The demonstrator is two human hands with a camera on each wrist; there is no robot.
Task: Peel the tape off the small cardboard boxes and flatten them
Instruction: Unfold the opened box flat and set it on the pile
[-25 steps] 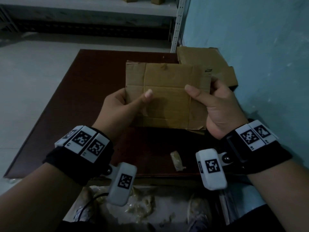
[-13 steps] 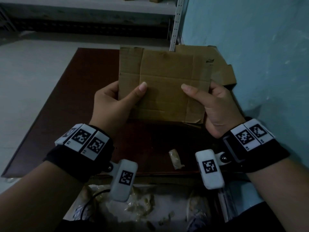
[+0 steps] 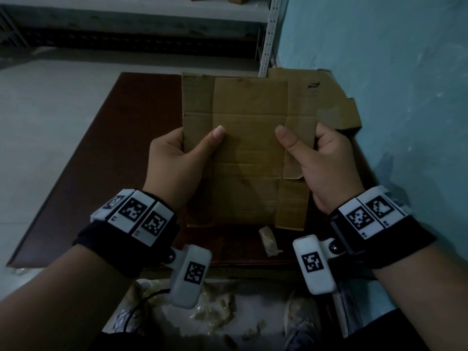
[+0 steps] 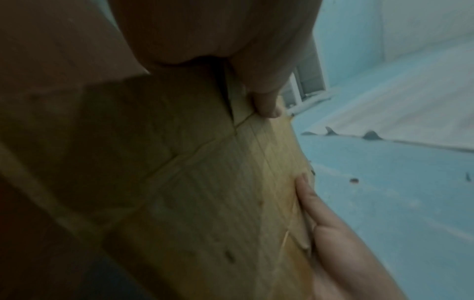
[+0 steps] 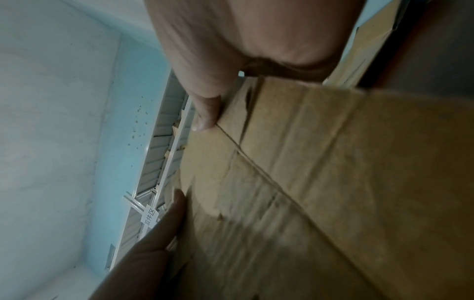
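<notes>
A flattened brown cardboard box (image 3: 249,138) is held up above the dark table (image 3: 121,138), its creased panels facing me. My left hand (image 3: 182,158) pinches its left edge, thumb on the front and fingers behind. My right hand (image 3: 319,160) pinches the right edge the same way. In the left wrist view the cardboard (image 4: 205,192) fills the middle, and in the right wrist view the cardboard (image 5: 320,182) runs between thumb and fingers. The fingers behind the sheet are hidden in the head view.
A pile of flattened cardboard (image 3: 334,102) lies at the table's far right against the blue wall (image 3: 392,84). A crumpled tape strip (image 3: 269,240) lies near the table's front edge. Tape scraps (image 3: 215,312) litter the floor below. A metal shelf (image 3: 126,16) stands beyond.
Both hands have raised the flattened box and tipped it more upright, so more of its length faces me. The grips on both edges stayed in place.
</notes>
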